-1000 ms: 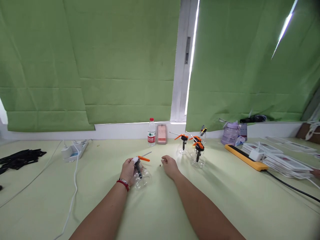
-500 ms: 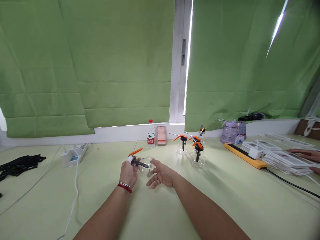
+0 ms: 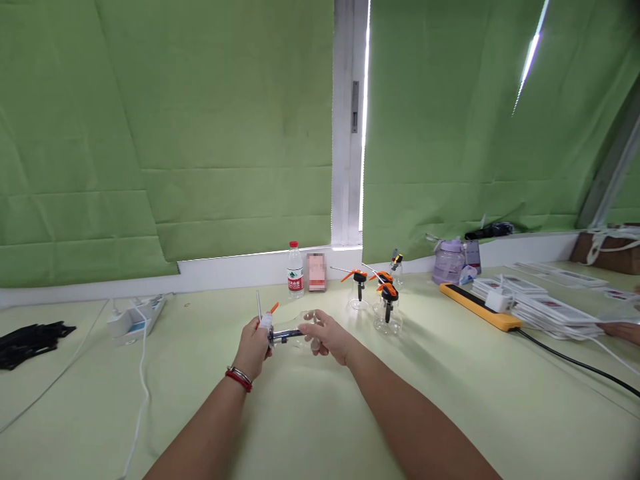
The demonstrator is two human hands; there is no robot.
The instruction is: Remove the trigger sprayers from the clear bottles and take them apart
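Observation:
Between my two hands lies a clear spray bottle (image 3: pixel 295 344), tilted on its side just over the table. A black pump tube (image 3: pixel 287 335) shows through its wall. My left hand (image 3: pixel 253 343) is closed around the head end, where a thin metal spout and the tip of an orange lever (image 3: pixel 274 307) stick out above the fingers; most of the head is hidden. My right hand (image 3: pixel 330 335) grips the rounded base end, its thumb lying along the clear wall. To the right, several similar spray bottles (image 3: pixel 388 322) with black heads and orange levers stand upright.
A red-capped water bottle (image 3: pixel 295 273) and a phone-like pink panel (image 3: pixel 317 273) stand by the wall. At left are a white power strip (image 3: pixel 143 325) and black strips (image 3: pixel 35 341). An orange power strip (image 3: pixel 480 308), stacked white cards (image 3: pixel 555 317) and another person's hand (image 3: pixel 623 330) are at right.
My right hand has gone from loosely spread fingers to a grip on the bottle's base. The sprayer has turned, so its lever shows less. The view has swung slightly right.

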